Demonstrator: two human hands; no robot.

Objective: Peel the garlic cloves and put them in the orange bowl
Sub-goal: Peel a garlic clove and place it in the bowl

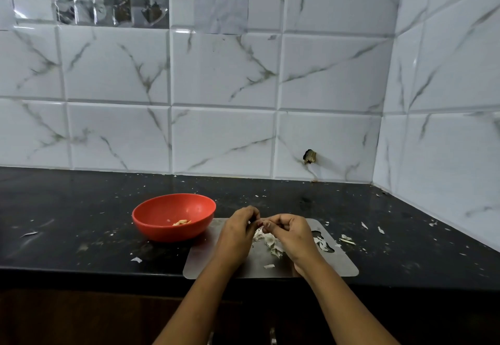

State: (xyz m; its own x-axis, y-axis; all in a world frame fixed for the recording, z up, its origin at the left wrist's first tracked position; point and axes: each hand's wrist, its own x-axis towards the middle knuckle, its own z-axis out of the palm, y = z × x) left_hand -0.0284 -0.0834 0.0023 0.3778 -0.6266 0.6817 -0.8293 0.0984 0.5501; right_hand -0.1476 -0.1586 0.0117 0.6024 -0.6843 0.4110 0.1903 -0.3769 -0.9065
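Note:
The orange bowl stands on the black counter, left of my hands, with a few peeled garlic cloves lying in its bottom. My left hand and my right hand meet fingertip to fingertip above the steel cutting board. Between the fingertips both hands pinch a small garlic clove, mostly hidden by the fingers. A heap of white garlic skins lies on the board under the hands.
Loose skin flakes are scattered over the black counter on both sides of the board. The marbled tile wall closes the back and the right side. The counter's front edge runs just below the board.

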